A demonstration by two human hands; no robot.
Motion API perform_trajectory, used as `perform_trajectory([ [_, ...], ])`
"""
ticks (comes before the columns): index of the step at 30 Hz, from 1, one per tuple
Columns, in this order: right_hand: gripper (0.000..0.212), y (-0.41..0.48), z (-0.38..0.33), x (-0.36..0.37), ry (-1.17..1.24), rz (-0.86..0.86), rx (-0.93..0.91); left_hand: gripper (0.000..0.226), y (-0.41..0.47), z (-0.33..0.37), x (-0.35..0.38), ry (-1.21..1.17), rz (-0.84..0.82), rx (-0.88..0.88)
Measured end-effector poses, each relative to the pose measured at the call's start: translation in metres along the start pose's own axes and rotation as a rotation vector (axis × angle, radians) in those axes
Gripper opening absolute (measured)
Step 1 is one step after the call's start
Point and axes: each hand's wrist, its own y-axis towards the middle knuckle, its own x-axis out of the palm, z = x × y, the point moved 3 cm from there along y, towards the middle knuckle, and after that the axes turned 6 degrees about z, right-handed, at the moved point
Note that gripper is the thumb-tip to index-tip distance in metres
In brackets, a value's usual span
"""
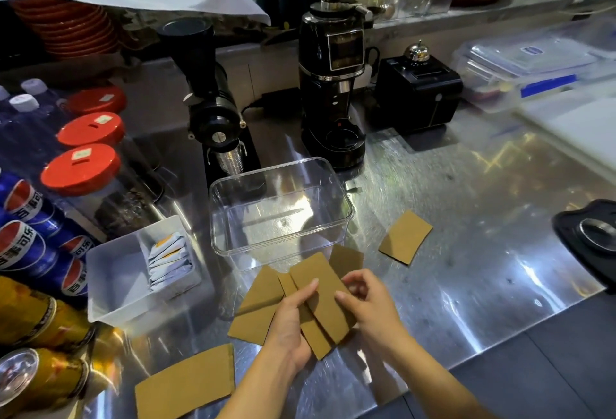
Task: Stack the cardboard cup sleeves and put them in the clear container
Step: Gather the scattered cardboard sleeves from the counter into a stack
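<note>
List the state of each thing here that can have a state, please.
Clear container: open, empty, upright.
Sleeves in hands: flat, fanned, not yet squared.
Sleeve at right: flat, loose on counter.
Sleeve at near left: flat, loose.
Left hand: gripping sleeves.
Right hand: gripping sleeves.
Red-lidded jars: closed.

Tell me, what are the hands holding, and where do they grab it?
Both hands hold a bunch of cardboard sleeves: the left hand grips the lower left edge, the right hand the right edge.
</note>
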Motion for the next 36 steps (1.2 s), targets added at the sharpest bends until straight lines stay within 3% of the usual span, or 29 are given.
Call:
perform_trajectory([
  [6,0.004,-0.009,-0.006,0.012,-0.27,0.022,-0.156,0.026,-0.003,0.002,-0.009,-0.051,0.012,0.0],
  [9,0.005,-0.003,-0.005,0.009,-0.333,0.139,-0.146,0.029,-0.004,0.007,-0.018,-0.068,0.048,0.047],
  [15,0.044,0.01,0.003,0.003,-0.749,0.362,-0.094,0.044,-0.008,0.015,-0.028,-0.14,0.037,0.155],
  [18,0.067,0.012,0.003,0.008,-0.881,0.353,-0.086,0.053,-0.007,0.018,-0.032,-0.213,0.011,0.224],
  [20,0.077,0.013,0.004,0.011,-0.956,0.32,-0.056,0.045,-0.009,0.019,-0.033,-0.22,0.016,0.222],
  [23,0.084,0.013,0.006,0.011,-0.931,0.315,0.009,0.028,-0.014,0.022,-0.035,-0.198,0.017,0.209],
  [27,0.093,0.014,0.01,0.001,-0.823,0.31,0.128,0.04,-0.018,0.025,-0.039,-0.183,0.009,0.199],
  [32,0.055,0.011,0.014,-0.003,-0.656,0.292,0.083,0.04,-0.018,0.026,-0.04,-0.164,0.031,0.185],
  [36,0.071,0.005,0.015,0.004,-0.743,0.332,0.112,0.043,-0.014,0.025,-0.039,-0.175,0.055,0.183],
])
